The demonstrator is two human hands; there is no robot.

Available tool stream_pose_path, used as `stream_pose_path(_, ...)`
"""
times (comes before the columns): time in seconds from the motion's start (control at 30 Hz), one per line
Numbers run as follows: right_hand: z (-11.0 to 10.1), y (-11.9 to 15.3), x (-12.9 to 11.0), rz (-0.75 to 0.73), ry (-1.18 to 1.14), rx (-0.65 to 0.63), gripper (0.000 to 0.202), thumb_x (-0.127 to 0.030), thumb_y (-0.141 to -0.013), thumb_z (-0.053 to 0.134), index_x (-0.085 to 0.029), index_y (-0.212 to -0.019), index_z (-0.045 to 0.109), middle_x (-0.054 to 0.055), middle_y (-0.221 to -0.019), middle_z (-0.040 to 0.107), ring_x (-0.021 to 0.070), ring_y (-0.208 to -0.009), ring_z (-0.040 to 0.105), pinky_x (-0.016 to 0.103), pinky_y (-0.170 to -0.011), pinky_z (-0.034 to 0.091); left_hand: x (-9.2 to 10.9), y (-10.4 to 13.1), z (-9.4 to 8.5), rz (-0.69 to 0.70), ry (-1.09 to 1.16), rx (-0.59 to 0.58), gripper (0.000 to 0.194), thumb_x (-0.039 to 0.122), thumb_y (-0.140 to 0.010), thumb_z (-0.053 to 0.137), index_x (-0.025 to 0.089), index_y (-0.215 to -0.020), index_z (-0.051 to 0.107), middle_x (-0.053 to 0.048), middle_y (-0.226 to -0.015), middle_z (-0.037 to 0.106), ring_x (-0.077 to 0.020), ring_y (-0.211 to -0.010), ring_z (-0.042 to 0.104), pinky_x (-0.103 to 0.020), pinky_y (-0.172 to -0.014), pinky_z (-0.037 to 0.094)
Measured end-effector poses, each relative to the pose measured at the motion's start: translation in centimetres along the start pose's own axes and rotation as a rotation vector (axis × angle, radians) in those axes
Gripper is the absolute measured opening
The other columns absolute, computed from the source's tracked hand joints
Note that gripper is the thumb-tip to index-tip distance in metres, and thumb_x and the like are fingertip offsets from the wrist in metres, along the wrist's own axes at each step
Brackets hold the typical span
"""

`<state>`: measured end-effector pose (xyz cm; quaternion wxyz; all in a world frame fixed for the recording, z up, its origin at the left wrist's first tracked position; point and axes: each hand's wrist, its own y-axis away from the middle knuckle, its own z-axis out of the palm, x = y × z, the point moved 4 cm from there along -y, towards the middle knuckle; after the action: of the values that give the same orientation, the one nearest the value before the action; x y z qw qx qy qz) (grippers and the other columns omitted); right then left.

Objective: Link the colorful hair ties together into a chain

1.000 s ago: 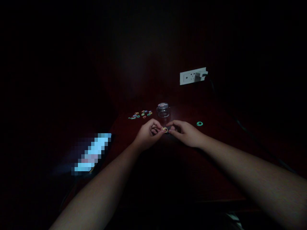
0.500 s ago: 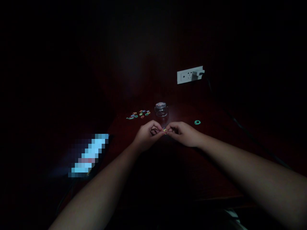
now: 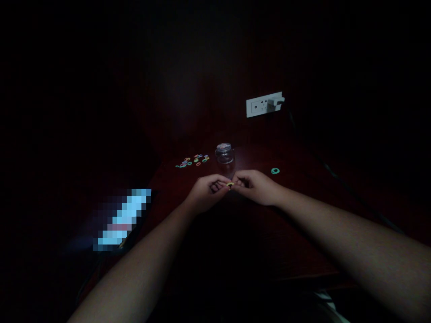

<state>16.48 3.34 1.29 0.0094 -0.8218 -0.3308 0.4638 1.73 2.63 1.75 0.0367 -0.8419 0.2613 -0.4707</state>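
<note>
Far left, near the left forearm, a lit, pixel-masked device [image 3: 126,220] is noted; type not discernible. Beyond the left hand and slightly to its left, small coloured rings [image 3: 196,160] are scattered on the dark counter [image 3: 286,251], untouched.

Left hand [image 3: 206,190]: fingers curled, a yellow ring [image 3: 230,184] gripped at its left end between thumb and forefinger. Straight beyond the meeting point of the hands, a clear jar [image 3: 225,157] with a patterned top is seen, upright, not touched.

Key relation: the yellow ring is held directly between the hands, seen as a shallow band, its long axis laid crosswise from one set of fingertips to the other. Neither hand is nearer; both ends are reached.

Right hand [image 3: 257,188]: thumb and forefinger brought together on the ring's right end, apparently pinching; exact contact is partly hidden. Beyond and to the right, a green ring [image 3: 275,171] is left lying apart. Farther off, a wall socket [image 3: 259,106] is fitted with a plug [image 3: 276,102].

Compared with one second ago: the right finger and thumb, then spread, are now closed in; the yellow ring, then shown as a rounder loop, is seen flatter.
</note>
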Motion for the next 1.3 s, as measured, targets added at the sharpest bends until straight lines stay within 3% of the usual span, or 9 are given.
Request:
stream_pose_path(0.2,0.0,0.0,-0.1,-0.006,-0.015,0.014,0.012,-0.026,-0.075,0.054,-0.015,-0.071,0.052,-0.002,-0.06,0.048,0.0072,-0.053,0.041,0.02,-0.05,0.031,-0.7,-0.1,0.1,-0.017,0.054,-0.01,0.018,0.029,-0.073,0.061,0.013,-0.08,0.061,0.002,-0.061,0.051,-0.0052,-0.05,0.04,-0.016,-0.045,0.031)
stream_pose_path(0.5,0.1,-0.1,0.2,-0.012,-0.027,-0.019,0.014,-0.027,-0.076,0.054,-0.014,-0.073,0.056,-0.002,-0.06,0.05,0.0076,-0.054,0.042,0.02,-0.05,0.032,-1.0,-0.1,0.2,-0.034,0.174,-0.002,0.018,0.029,-0.072,0.062,0.014,-0.08,0.057,-0.001,-0.069,0.058,-0.0066,-0.056,0.048,-0.018,-0.051,0.036)
stream_pose_path(0.77,-0.1,0.0,0.1,-0.026,0.056,-0.024,0.023,-0.031,-0.08,0.05,-0.014,-0.076,0.064,0.001,-0.065,0.058,0.0108,-0.059,0.047,0.023,-0.056,0.034,-0.8,-0.1,-0.3,-0.028,0.059,0.029,0.02,0.032,-0.076,0.057,0.013,-0.081,0.059,-0.002,-0.071,0.06,-0.007,-0.055,0.045,-0.019,-0.05,0.035)
stream_pose_path(1.3,0.0,0.0,-0.3,-0.009,0.058,0.007,0.016,-0.027,-0.078,0.05,-0.013,-0.071,0.056,-0.002,-0.059,0.049,0.0075,-0.053,0.041,0.019,-0.048,0.029,-1.0,-0.2,-0.1,-0.034,0.026,0.034,0.021,0.033,-0.075,0.059,0.013,-0.081,0.061,0.0,-0.067,0.058,-0.0064,-0.053,0.044,-0.018,-0.049,0.034)
